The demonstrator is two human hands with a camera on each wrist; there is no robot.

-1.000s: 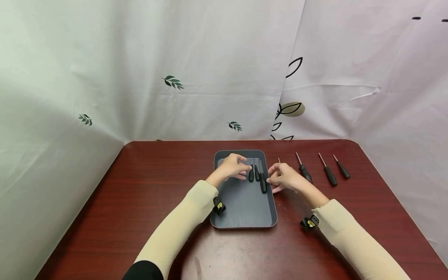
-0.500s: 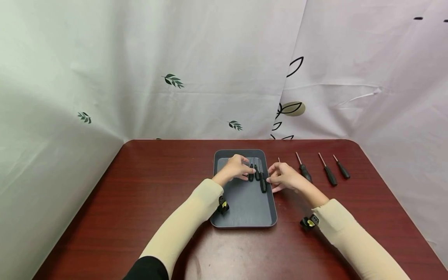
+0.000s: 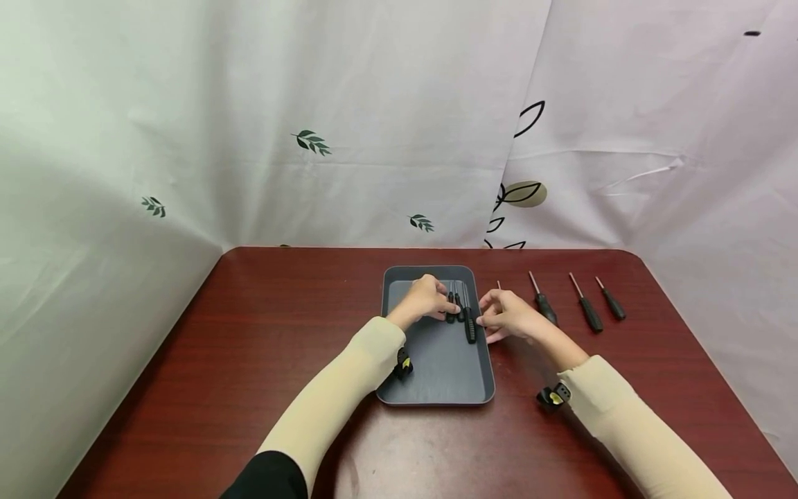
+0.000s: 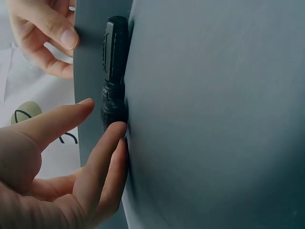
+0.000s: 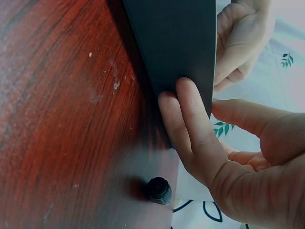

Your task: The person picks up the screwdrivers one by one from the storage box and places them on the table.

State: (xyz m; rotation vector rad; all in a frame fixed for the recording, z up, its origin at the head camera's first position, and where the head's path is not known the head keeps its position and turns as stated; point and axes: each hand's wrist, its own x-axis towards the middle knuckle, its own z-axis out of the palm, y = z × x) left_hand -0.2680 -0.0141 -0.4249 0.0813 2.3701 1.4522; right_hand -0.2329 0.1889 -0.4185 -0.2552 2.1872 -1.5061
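Observation:
A grey rectangular tray [image 3: 436, 378] lies on the table with three black-handled screwdrivers side by side near its right wall. The longest screwdriver [image 3: 470, 330] is closest to that wall; two shorter ones lie left of it, the leftmost screwdriver [image 3: 450, 317] partly behind the left hand's fingers. Reaching into the tray, my left hand [image 3: 427, 298] touches the handles with extended fingertips, its thumb standing apart from them in the left wrist view. My right hand [image 3: 508, 315] holds the tray's right edge, thumb at the rim and two fingers [image 5: 193, 102] against the outer wall.
On the red-brown table [image 3: 280, 333], to the right, lie a thick-handled screwdriver [image 3: 545, 306], another screwdriver [image 3: 589, 313] and a shorter screwdriver [image 3: 614, 303]. One more shaft tip [image 3: 498, 284] pokes out behind the right hand. A pale curtain [image 3: 374, 104] hangs behind.
My left hand has moved slightly right across the tray, closer to the screwdrivers, and covers more of the leftmost one. My right hand stays at the tray's edge.

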